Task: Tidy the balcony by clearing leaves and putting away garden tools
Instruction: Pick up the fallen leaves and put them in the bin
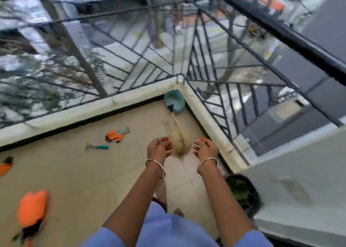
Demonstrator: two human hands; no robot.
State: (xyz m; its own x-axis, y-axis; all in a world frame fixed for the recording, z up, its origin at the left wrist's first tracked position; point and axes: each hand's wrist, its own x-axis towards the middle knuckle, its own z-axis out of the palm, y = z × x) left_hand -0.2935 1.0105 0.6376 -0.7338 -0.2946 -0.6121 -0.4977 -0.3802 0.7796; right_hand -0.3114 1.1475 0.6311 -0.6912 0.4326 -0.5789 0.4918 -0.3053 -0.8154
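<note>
Blurred broom [180, 142] between left hand [158, 149] and right hand [206, 149], fingers [167, 146] loosely curled and empty.

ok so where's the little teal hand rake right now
In the head view the hand rake lies on the balcony floor, to the left of the left hand and just below the orange gloves.

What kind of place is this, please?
Probably an upper-floor balcony: a black metal railing on a low white kerb, a street far below, and a hand rake and gardening gloves on the floor.
</note>
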